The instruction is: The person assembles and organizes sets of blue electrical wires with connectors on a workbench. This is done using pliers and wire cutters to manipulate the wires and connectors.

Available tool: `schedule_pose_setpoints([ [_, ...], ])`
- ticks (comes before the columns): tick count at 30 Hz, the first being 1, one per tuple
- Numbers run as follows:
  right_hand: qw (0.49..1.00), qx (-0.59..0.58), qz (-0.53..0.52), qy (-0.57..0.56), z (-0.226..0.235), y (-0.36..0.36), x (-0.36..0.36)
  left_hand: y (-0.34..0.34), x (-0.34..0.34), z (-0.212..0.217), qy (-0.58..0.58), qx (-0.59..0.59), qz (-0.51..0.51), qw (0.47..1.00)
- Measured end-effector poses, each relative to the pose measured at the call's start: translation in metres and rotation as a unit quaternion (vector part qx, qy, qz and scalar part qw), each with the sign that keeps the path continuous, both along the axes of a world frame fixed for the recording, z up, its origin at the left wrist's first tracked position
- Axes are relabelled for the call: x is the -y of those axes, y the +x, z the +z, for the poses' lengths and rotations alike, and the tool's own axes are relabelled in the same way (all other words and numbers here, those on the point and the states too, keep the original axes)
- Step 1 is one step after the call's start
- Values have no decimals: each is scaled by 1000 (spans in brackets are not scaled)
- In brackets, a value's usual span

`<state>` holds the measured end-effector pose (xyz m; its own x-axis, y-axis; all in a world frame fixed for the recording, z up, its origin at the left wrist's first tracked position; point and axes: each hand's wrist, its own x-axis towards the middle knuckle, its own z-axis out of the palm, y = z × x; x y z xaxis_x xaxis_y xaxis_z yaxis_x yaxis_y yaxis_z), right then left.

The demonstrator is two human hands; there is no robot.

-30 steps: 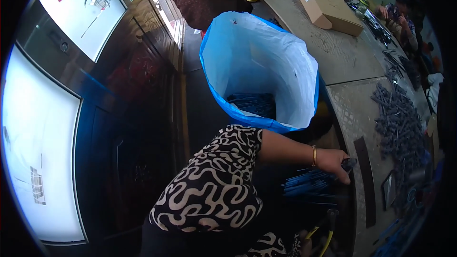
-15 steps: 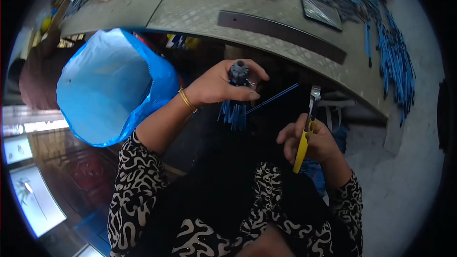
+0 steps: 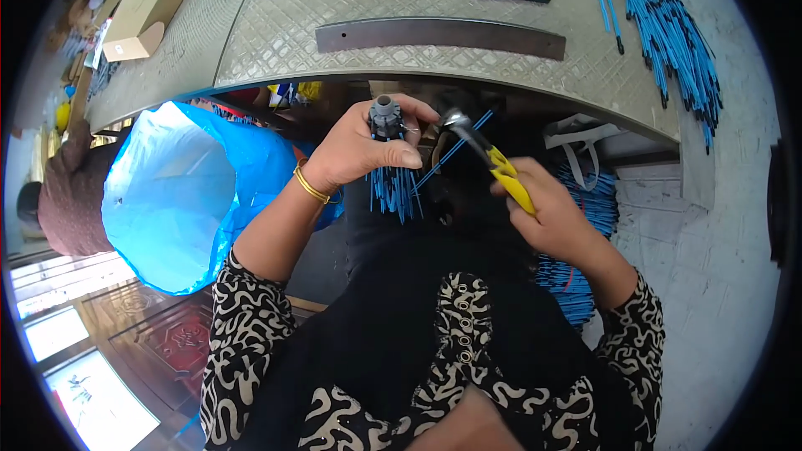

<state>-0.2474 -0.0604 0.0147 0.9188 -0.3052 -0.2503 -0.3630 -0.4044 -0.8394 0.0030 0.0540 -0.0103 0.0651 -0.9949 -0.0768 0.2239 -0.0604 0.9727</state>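
While L hand (image 3: 363,150) grips grey connector (image 3: 386,117) (blue wires (image 3: 394,190) hanging), R hand (image 3: 547,213) fingers clamp yellow-handled pliers (image 3: 489,159).

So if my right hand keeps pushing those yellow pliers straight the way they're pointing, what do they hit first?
Most likely the grey connector with blue wires in your left hand. From your right hand, the pliers aim up-left at it, though depth is hard to judge.

Black-and-cream swirl-patterned sleeves (image 3: 251,342), gold bangle (image 3: 310,186)
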Motion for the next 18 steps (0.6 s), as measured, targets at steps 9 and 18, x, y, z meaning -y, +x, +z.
schedule_pose_setpoints([
  [9, 926, 118, 61, -355, -7, 24, 4, 1, -3, 0, -8, 83, 64, 994],
  [18, 885, 129, 52, -444, -6, 28, 5, 2, -4, 2, 22, 70, 33, 997],
])
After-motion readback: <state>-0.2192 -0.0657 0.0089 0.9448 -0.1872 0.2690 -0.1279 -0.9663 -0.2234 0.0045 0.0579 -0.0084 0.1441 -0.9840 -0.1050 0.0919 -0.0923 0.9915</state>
